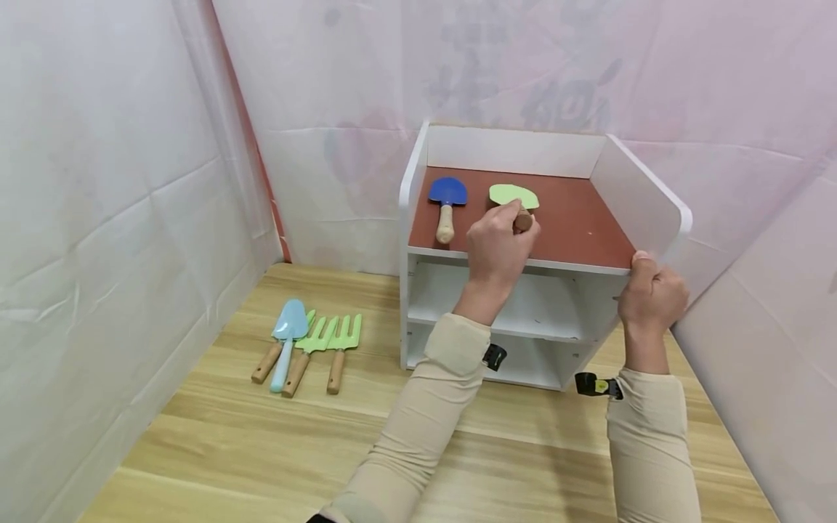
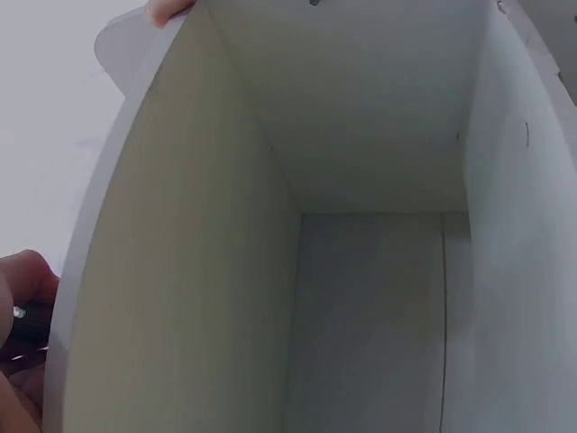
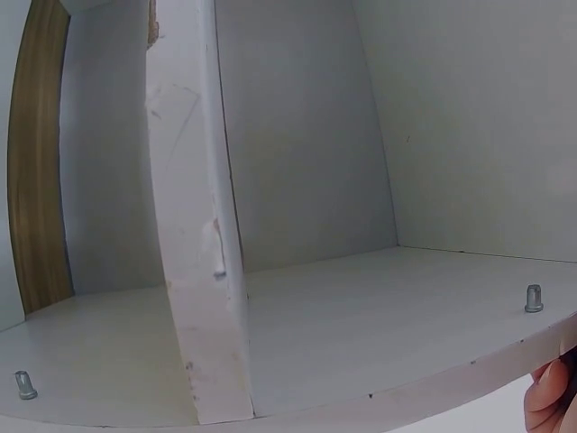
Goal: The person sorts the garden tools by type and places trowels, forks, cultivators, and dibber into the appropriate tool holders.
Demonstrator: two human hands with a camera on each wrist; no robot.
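My left hand (image 1: 500, 240) grips the wooden handle (image 1: 523, 220) of a small garden trowel with a light green blade (image 1: 513, 195), over the brown top board of a white shelf unit (image 1: 516, 156). Left of it on that board lies a blue trowel (image 1: 447, 190) with a pale wooden handle toward the front. My right hand (image 1: 654, 294) holds the unit's right front corner, its thumb over the top edge. In the right wrist view, fingertips (image 3: 548, 392) show at the panel's edge. Both wrist views look mostly into the unit's compartments.
On the wooden table (image 1: 261, 465) left of the unit, a light blue trowel (image 1: 290, 319) lies partly over green-headed tools with wooden handles, among them a green hand fork (image 1: 345, 334). Raised side panels edge the unit's top. White sheeting (image 1: 131, 181) hangs around the table.
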